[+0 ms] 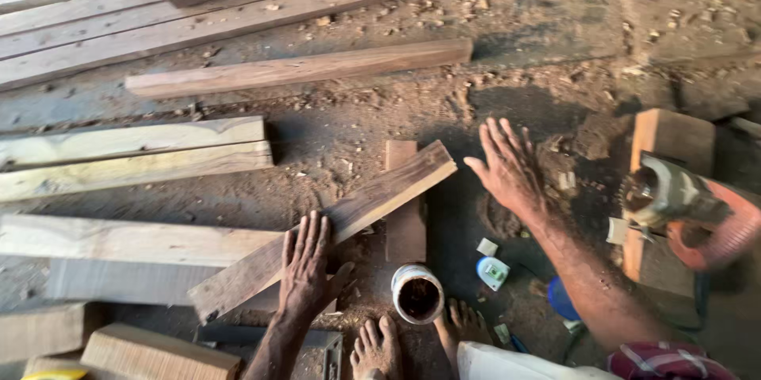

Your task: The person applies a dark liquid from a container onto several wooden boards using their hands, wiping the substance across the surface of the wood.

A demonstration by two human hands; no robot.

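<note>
My left hand (306, 263) lies flat, fingers spread, on a brown wooden plank (388, 188) that runs diagonally across the dusty floor. This plank rests over a short upright board (405, 225). My right hand (511, 168) hovers open, fingers spread, just right of the plank's upper end, holding nothing. A small open can (418, 293) with dark contents stands between the hands, near my bare feet (379, 347).
Several long planks (127, 150) lie at left and across the top (301, 68). A power tool (674, 194) rests on a wooden block (672, 138) at right. Small white and blue items (492, 271) and sawdust litter the floor.
</note>
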